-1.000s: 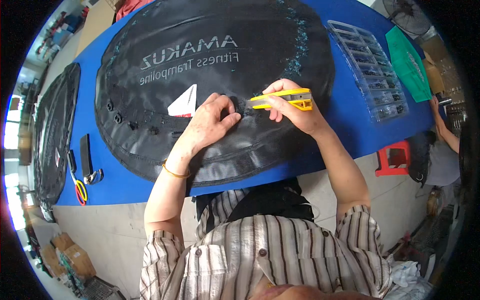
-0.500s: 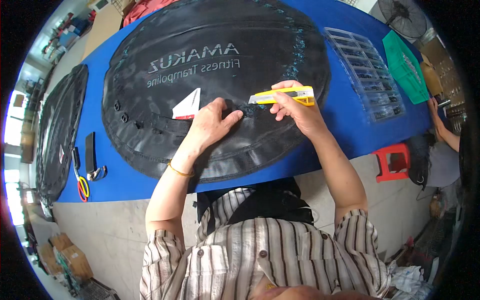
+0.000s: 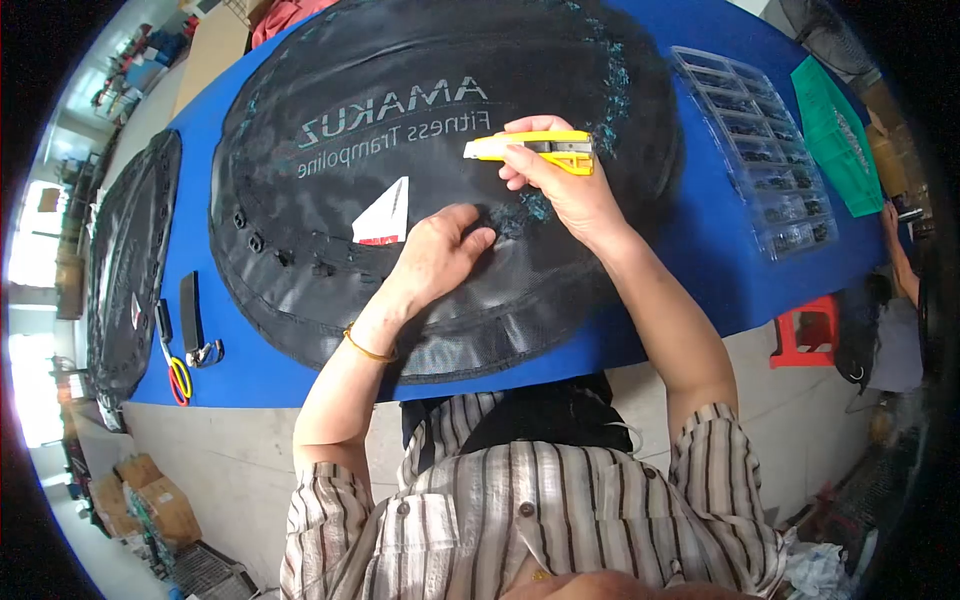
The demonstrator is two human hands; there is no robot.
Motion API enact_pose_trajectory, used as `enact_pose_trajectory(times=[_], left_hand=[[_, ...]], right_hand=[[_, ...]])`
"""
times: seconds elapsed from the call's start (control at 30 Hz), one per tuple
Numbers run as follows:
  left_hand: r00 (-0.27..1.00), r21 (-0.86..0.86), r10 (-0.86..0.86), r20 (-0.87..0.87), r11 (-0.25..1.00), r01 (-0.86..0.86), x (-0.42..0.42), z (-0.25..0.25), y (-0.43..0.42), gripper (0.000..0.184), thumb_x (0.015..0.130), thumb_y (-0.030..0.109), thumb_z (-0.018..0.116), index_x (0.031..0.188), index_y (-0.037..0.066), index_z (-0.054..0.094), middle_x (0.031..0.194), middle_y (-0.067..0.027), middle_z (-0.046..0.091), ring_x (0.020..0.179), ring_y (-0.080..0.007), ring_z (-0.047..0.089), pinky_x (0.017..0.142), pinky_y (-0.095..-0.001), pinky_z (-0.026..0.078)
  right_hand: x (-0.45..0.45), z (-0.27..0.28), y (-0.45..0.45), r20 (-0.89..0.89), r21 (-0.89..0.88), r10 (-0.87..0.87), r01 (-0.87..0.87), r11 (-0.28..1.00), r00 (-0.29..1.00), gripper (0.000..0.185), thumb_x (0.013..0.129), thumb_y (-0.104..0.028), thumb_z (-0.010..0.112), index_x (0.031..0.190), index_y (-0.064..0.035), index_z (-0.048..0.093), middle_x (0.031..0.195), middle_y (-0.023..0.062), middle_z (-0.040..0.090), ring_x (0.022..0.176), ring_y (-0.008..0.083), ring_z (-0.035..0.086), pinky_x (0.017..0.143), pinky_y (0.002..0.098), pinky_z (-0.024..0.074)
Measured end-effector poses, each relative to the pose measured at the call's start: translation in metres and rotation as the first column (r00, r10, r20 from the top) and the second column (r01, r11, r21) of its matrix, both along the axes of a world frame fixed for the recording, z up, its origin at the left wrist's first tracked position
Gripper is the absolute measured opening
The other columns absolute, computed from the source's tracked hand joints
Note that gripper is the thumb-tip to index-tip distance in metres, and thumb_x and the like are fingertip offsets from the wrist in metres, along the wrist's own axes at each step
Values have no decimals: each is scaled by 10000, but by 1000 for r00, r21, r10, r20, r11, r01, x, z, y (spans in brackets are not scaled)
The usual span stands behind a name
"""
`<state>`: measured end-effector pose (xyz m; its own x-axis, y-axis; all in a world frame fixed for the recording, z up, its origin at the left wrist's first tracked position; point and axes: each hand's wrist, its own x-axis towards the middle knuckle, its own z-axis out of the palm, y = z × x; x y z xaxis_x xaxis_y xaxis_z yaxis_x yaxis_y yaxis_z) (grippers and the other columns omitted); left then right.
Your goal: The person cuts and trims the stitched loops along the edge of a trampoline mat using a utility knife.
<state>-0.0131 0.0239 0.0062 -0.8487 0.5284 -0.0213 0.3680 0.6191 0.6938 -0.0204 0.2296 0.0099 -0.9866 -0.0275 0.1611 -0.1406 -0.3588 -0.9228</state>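
Observation:
A round black trampoline mat [image 3: 330, 210] with mirrored white lettering covers the middle of the table. My left hand [image 3: 435, 250] is on its near part, fingers curled against the fabric and thumb pointing right; the fingertips are partly hidden. My right hand [image 3: 560, 185] grips a yellow utility knife [image 3: 545, 150] above the mat, the tip pointing left. Below the knife lies a patch of teal thread bits [image 3: 535, 207]. A white label with a red edge [image 3: 385, 212] sticks up beside my left hand. Black loops [image 3: 255, 243] run along the mat's left side.
Scissors [image 3: 178, 375] and a black strap [image 3: 190, 310] lie on the blue table [image 3: 700, 270] at left, near another folded black mat [image 3: 135, 260]. At right are a clear compartment box [image 3: 755, 150], a green bin [image 3: 835, 140], a red stool [image 3: 803, 335] and another person's arm [image 3: 897, 255].
My right hand has lifted the knife away from the mat, up and to the left. The left hand stays at nearly the same spot. The view has shifted slightly.

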Motion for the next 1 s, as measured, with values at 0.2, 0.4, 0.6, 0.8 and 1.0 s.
enact_pose_trajectory(times=[0.2,0.4,0.6,0.8,1.0], left_hand=[[925,217,114,363,955,-203,-15,-4,10,239,961,226,687,992,0,619,749,-28,592,679,-90,564,609,-271,473],[860,225,131,493,936,-272,-15,3,11,144,940,147,685,972,19,626,721,-12,619,604,-67,585,556,-234,480],[866,139,123,484,967,-215,-16,8,8,160,957,159,682,894,51,583,709,16,601,582,-56,574,542,-227,486],[871,142,123,476,966,-214,-13,7,6,161,951,166,689,919,41,592,706,12,597,566,-58,574,530,-227,480],[999,205,1,-37,979,6,-9,-4,3,258,917,214,735,982,-4,615,725,-28,611,650,-139,577,602,-290,474]], right_hand=[[-4,-9,15,98,-49,-138,143,988,986,205,996,-250,625,1047,-64,556,1054,159,705,724,131,661,638,252,541],[6,7,33,67,195,-19,5,981,998,164,1005,-227,576,983,-65,561,995,141,721,651,93,626,569,224,512],[11,0,29,100,268,14,-40,962,995,80,986,-142,585,960,-66,582,923,89,712,640,67,616,551,207,499],[15,-6,24,109,308,8,-41,951,994,125,974,-204,632,928,-89,611,831,24,703,619,57,626,521,209,493],[17,-4,21,44,368,-8,-9,930,999,100,948,-161,675,937,-80,618,818,9,676,660,71,631,570,230,515]])
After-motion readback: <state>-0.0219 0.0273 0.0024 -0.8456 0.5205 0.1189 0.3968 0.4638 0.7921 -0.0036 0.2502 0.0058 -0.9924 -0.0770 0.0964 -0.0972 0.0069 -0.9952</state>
